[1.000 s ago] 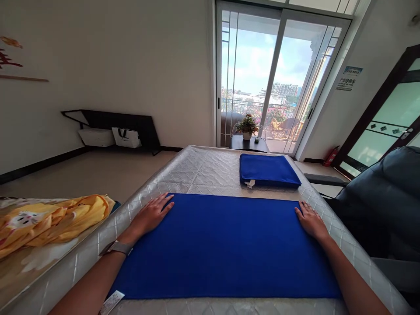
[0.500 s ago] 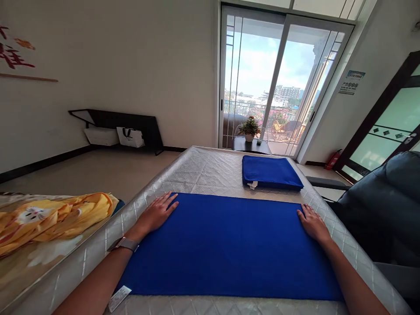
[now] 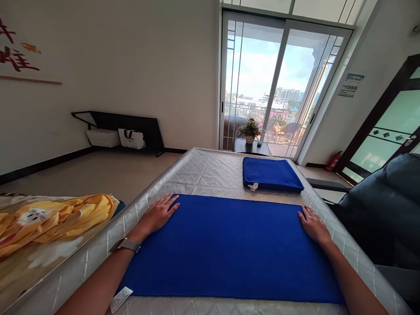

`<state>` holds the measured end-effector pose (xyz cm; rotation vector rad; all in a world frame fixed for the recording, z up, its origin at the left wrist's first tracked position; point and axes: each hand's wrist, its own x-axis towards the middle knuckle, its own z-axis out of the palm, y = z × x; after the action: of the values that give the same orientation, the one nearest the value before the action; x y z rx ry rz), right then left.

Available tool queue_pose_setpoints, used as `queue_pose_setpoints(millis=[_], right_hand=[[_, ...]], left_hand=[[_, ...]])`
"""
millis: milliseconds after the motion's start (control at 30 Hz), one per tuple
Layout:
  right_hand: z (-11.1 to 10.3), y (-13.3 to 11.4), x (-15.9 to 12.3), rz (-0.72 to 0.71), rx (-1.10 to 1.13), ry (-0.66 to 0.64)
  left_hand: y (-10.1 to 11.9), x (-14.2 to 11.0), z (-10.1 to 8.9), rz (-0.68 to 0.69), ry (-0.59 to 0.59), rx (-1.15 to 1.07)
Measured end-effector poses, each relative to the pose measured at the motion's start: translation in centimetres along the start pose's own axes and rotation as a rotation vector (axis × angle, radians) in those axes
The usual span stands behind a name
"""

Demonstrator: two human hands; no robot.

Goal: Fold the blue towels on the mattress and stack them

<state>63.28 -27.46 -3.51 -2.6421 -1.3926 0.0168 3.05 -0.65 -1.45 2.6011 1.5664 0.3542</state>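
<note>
The step in hand looks like smoothing or squaring the cloth [image 3: 236,249], which lies flat between and under the two hands. The left hand [image 3: 159,214] is open, fingers a little spread, palm down on the far left corner; it grasps nothing. The right hand [image 3: 314,225] is open too, laid on the far right corner with no pinch on it. I judge that lifting or folding from here calls for fingertips under an edge first, both corners taken evenly so that the cloth does not skew.

Left of the left hand, a strip of mattress [image 3: 213,175] runs to its edge, with the yellow cloth [image 3: 72,218] beyond and outside it. The near left corner is by the left forearm, where a white label [image 3: 121,299] sticks out; the sleeve-free arm covers part of that side. Between the hands the far edge runs nearly straight, and the cloth shows no big creases. Ahead of the left hand the mattress offers the widest open room. Ahead of the right hand, just past the far edge, sits the folded stack [image 3: 272,173], leaving a narrow gap. Right of the right hand, a mattress strip ends near the dark chair [image 3: 387,205], so sideways room looks tighter there.
</note>
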Motion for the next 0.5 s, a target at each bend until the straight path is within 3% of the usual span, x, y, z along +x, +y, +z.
queue_pose_setpoints(millis=[500], right_hand=[[1.0,0.9,0.6,-0.008,-0.016,0.012]], left_hand=[[0.9,-0.5,-0.5,-0.013,0.000,0.002]])
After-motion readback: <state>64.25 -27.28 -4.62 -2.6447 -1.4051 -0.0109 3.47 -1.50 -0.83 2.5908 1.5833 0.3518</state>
